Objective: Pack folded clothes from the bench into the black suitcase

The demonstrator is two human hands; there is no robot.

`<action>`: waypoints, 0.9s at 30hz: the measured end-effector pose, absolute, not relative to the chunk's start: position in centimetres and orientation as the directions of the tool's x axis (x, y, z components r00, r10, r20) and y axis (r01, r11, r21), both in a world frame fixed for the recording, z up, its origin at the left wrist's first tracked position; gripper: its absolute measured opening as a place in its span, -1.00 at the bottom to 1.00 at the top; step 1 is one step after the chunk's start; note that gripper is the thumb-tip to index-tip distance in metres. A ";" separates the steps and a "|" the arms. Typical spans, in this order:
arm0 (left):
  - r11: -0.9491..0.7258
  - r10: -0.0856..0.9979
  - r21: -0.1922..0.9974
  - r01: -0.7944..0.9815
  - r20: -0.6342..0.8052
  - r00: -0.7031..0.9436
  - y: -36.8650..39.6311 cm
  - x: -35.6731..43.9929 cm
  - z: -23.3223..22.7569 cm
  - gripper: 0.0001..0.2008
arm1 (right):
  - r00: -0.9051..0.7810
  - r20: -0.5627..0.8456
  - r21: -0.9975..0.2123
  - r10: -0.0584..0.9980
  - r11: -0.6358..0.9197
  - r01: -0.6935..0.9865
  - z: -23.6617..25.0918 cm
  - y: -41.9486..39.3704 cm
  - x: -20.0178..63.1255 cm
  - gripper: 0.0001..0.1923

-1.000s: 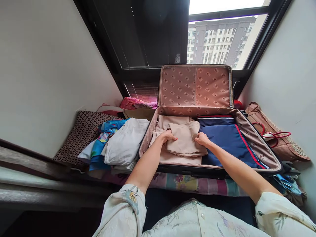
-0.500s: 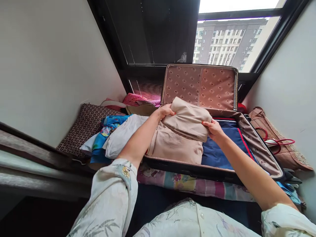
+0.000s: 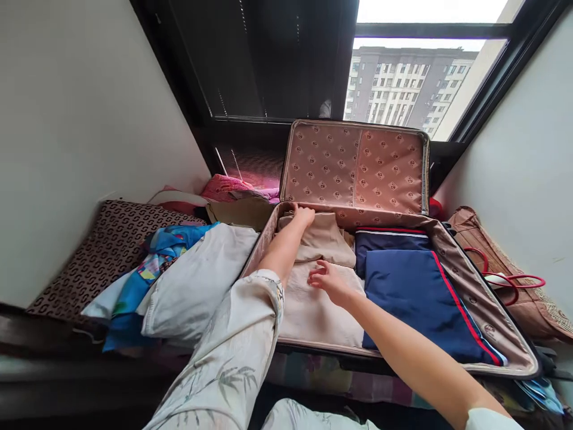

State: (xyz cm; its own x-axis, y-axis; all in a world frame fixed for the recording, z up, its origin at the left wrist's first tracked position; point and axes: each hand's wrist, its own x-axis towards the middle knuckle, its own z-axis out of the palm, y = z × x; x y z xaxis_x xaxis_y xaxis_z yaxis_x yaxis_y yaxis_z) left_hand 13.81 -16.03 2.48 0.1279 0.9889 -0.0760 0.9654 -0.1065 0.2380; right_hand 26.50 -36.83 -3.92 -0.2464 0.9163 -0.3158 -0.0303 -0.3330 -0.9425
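An open suitcase [image 3: 526, 365] holds folded clothes. At its back left, my left hand [image 3: 305, 216] rests on the far edge of a folded beige garment [image 3: 324, 236], with its fingers extended and their tips partly hidden. My right hand [image 3: 330, 282] is open over a paler beige garment [image 3: 322, 319] in front, fingers apart and slightly bent, holding nothing. To the right of these lie folded navy garments [image 3: 403, 292], the front one with a red stripe.
The suitcase lid [image 3: 353, 170] stands up against the window. Left of the case lie a white garment [image 3: 201, 283], a blue patterned cloth [image 3: 172, 242] and a brown patterned cushion [image 3: 111, 245]. On the right is a brown bag [image 3: 477, 245] with red handles [image 3: 521, 282].
The folded beige garment, held up in both hands before, now lies at the back left of the suitcase. My right hand has let go and moved left; the view has shifted.
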 end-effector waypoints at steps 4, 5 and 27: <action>-0.116 0.993 0.193 0.974 -0.011 0.120 -17.8 12.0 -4.4 -0.50 | -0.347 -0.254 -0.937 0.903 -0.140 0.320 -4.7 -36.8 27.1 -0.28; -0.126 0.992 0.180 0.976 0.008 0.127 -17.9 11.8 -5.0 -0.48 | -0.383 -0.216 -0.913 0.898 -0.047 0.404 -4.9 -36.9 27.0 -0.26; -0.425 0.901 -0.019 0.905 -0.102 0.421 -30.6 5.6 0.8 -0.61 | -0.269 -0.034 -0.312 0.963 0.245 0.918 -3.3 -35.0 30.5 -0.53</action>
